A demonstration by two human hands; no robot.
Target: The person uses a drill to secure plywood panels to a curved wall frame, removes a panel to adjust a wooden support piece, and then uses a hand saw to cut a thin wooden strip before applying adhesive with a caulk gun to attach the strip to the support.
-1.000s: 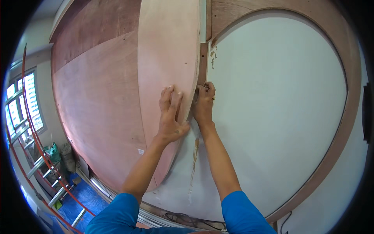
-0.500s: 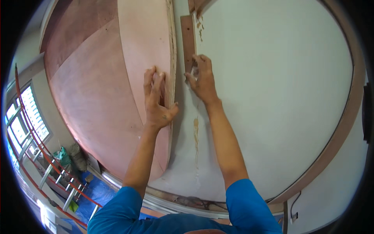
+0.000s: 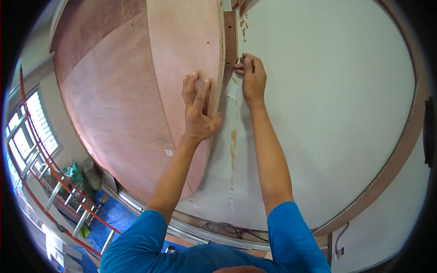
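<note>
A large pinkish plywood panel [image 3: 123, 82] with a thick layered edge leans over the white wall board [image 3: 327, 104]. My left hand [image 3: 200, 118] lies on the panel's face close to that edge, fingers spread and thumb reaching toward the rim. At the lower end of a narrow brown wooden strip [image 3: 231, 38] is my right hand [image 3: 255, 82]. Its fingers are curled together, the tips against the strip's right side. Whether anything is pinched in them cannot be made out. The panel covers part of the strip's left side.
Brown glue stains [image 3: 233, 145] run down the board, which a curved wooden rim [image 3: 387, 168] borders. A ladder [image 3: 54, 195] with red rails stands at left, near filled sacks [image 3: 91, 175] and blue sheeting [image 3: 111, 223]. Cables [image 3: 227, 229] lie along the bottom.
The plywood panel has shifted right, closer to the strip, with my left hand on it. My right hand has moved up and right, its fingers now more closed beside the strip.
</note>
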